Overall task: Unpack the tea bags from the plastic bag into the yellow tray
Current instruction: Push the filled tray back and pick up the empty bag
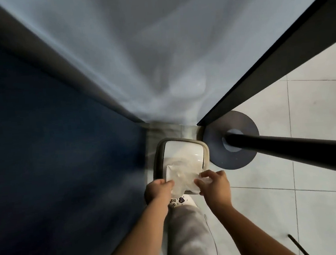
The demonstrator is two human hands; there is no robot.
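The plastic bag [181, 180] is held in the air between both hands, directly over the near edge of a bin [183, 149] with a white lid and a beige rim. The bag is clear and crumpled; its contents cannot be made out through the blurred film. The left edge of the bag is pinched by the left hand [158, 191], with the fingers curled over the film. The right edge is pinched by the right hand [215, 186], thumb and fingertips closed on a bunched fold. The bin stands on a pale tiled floor [319, 175], in the corner formed by a dark blue surface [54, 157] on the left and a dark frame [278, 56] on the right. Just beside the right side of the bin, a round grey base [249, 157] lies on the floor, and a black pole [287, 149] is mounted in its centre. Below the hands, a grey trouser leg [189, 237] and a white shoe [181, 200] are seen near the bin.
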